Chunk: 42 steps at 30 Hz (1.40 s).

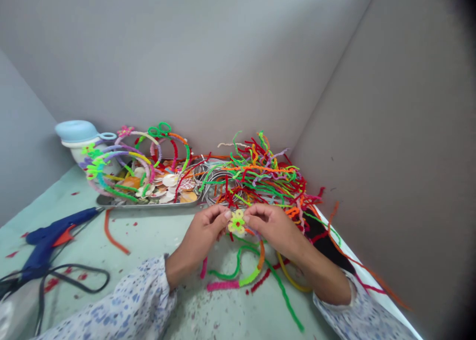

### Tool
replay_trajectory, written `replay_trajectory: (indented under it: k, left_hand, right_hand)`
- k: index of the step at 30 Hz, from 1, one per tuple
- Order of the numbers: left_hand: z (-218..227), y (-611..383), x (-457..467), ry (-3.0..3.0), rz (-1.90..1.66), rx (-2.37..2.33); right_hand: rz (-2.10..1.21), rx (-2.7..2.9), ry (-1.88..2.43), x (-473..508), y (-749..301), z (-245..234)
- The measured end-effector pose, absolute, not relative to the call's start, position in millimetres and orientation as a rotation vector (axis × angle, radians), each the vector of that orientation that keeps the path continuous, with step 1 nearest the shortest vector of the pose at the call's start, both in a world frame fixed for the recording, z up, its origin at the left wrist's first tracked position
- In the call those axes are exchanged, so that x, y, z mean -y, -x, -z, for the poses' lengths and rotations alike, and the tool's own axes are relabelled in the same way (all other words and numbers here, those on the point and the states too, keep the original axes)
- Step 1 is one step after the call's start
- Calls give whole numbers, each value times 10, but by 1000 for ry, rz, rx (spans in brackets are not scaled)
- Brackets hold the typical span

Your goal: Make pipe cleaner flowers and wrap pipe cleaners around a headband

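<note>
By left hand, flower faces up.

pipe cleaners: fuzzy | tray: shiny metal | glue gun: glossy blue plastic

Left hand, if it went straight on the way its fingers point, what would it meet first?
The left hand points right, at the yellow flower it pinches; just beyond that, probably the right hand, which pinches the flower's other side.
</note>
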<state>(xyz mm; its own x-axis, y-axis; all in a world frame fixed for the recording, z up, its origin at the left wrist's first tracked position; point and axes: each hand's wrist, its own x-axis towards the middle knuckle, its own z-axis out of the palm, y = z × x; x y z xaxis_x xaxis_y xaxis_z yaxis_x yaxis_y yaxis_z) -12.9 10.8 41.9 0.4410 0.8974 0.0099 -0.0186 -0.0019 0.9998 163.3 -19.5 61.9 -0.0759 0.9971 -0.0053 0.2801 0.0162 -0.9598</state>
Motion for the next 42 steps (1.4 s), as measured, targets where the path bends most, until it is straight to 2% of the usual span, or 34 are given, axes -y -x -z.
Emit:
replay_trajectory:
  k: [29,42]
  left_hand:
    - [-457,76,-7,-1401,-822,-749]
    - [-360,25,25,-1376,-909,-905]
  right_hand:
    - [-1122,1465,1362,191,-1595,-646]
    - [-1066,1394,1364,237,-1507,-581]
